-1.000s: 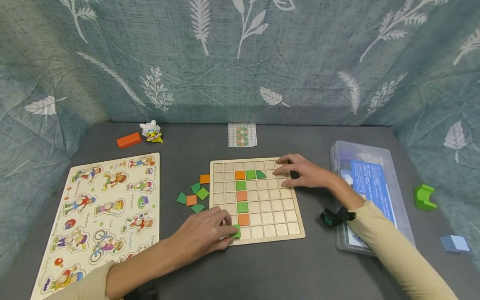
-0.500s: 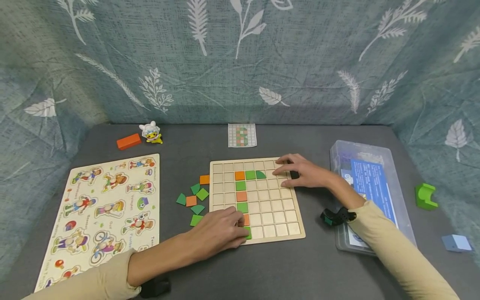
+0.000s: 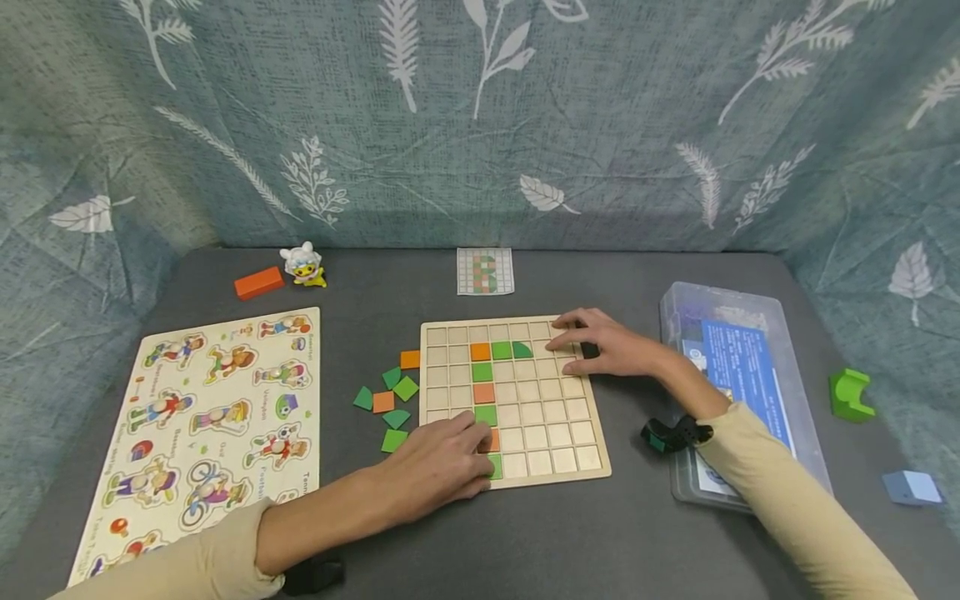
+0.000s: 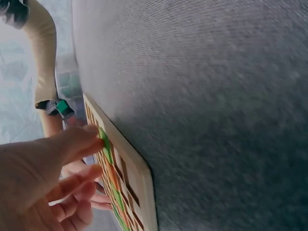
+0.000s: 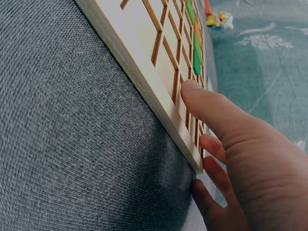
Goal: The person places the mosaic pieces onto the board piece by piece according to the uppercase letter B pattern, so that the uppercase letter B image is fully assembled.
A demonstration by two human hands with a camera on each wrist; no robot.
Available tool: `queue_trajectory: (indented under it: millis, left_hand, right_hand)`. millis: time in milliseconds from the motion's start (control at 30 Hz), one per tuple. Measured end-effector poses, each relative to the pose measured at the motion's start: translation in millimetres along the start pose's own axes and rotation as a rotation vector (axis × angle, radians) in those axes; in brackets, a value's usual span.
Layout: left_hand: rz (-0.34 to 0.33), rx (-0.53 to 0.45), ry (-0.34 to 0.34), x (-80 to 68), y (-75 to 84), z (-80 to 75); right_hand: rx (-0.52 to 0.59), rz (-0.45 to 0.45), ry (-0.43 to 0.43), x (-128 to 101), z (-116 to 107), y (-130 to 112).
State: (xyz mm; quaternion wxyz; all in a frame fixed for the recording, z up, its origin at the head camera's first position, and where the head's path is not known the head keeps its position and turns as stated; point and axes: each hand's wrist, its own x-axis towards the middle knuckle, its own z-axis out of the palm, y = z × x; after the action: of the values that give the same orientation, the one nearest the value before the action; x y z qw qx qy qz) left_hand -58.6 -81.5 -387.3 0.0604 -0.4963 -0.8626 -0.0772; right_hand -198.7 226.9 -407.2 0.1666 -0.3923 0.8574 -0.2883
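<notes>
My left hand (image 3: pixel 442 458) is at the bottom row of the wooden grid board (image 3: pixel 537 437), thumb and index finger pinching a green square tile (image 3: pixel 496 467). In the left wrist view the tile (image 4: pixel 106 147) lies at the board's surface between thumb and fingertip; whether it sits fully in its cell cannot be told. Above it runs a column of green and orange squares, with another green square (image 3: pixel 501 350) and a green quarter-circle tile (image 3: pixel 522 350) along the upper row. My right hand (image 3: pixel 611 343) rests its spread fingers on the board's upper right edge, thumb (image 5: pixel 192 89) on the cells.
Several loose tiles (image 3: pixel 383 402) lie left of the board. A small pattern card (image 3: pixel 485 271) is behind it. A sports puzzle board (image 3: pixel 247 417) lies left, a plastic box (image 3: pixel 678 304) right. An orange block (image 3: pixel 258 283) and a figurine (image 3: pixel 303 265) stand at the back left.
My left hand has moved right with the green tile, from the cell left of the column to the column's bottom, then stayed. A loose green square came into view left. The right hand stays put.
</notes>
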Motion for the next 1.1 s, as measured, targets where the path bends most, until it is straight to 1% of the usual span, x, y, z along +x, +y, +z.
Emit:
queue_trajectory:
  millis: [33,100,167,233,333,400,467,533,600,700,800,867,933,1000,1100]
  left_hand:
    - [-0.009,-0.03,-0.007,-1.0,-1.4,-1.1]
    - [-0.042,-0.097,-0.001,-5.1,-7.1,-4.3]
    - [-0.108,-0.19,0.003,-12.4,-19.2,-9.9]
    - [-0.212,-0.276,0.005,-22.1,-38.2,-16.2]
    - [-0.369,-0.373,0.0,-40.3,-75.9,-24.2]
    - [-0.447,-0.421,-0.004,-53.7,-100.3,-26.4]
    - [-0.483,-0.467,-0.008,-65.7,-118.9,-26.2]
    - [-0.497,-0.517,-0.027,-74.4,-131.0,-24.3]
    - [-0.495,-0.565,-0.044,-78.7,-137.3,-21.5]
    - [-0.486,-0.614,-0.051,-79.0,-140.6,-17.9]
    - [-0.463,-0.619,-0.042,-75.4,-141.3,-15.0]
    - [-0.434,-0.604,-0.041,-72.3,-141.7,-13.4]
    - [-0.399,-0.564,-0.052,-69.1,-141.7,-12.7]
    - [-0.368,-0.504,-0.068,-65.7,-140.9,-13.2]
    - [-0.355,-0.405,-0.094,-61.1,-138.6,-15.8]
  right_hand:
    - [-0.001,-0.002,-0.001,0,0,0]
    - [0.001,-0.001,-0.005,0,0,0]
    - [-0.003,-0.003,-0.01,1,-1,0]
    - [-0.002,-0.003,-0.007,1,-1,-1]
    - [-0.004,-0.003,0.005,0,-2,-1]
    - [-0.005,-0.005,0.008,0,-3,-1]
    - [-0.006,-0.003,0.003,0,-3,-1]
    - [-0.005,0.001,-0.005,0,-2,-1]
    - [0.003,0.005,-0.009,0,-2,-1]
    - [0.005,0.004,-0.006,0,-2,0]
    - [-0.002,-0.005,0.0,0,-2,0]
    - [-0.008,-0.011,0.002,0,-1,1]
    - [-0.005,-0.011,0.002,0,-1,1]
    - [0.0,-0.009,-0.001,0,-1,1]
    - [0.005,-0.003,-0.004,0,-1,0]
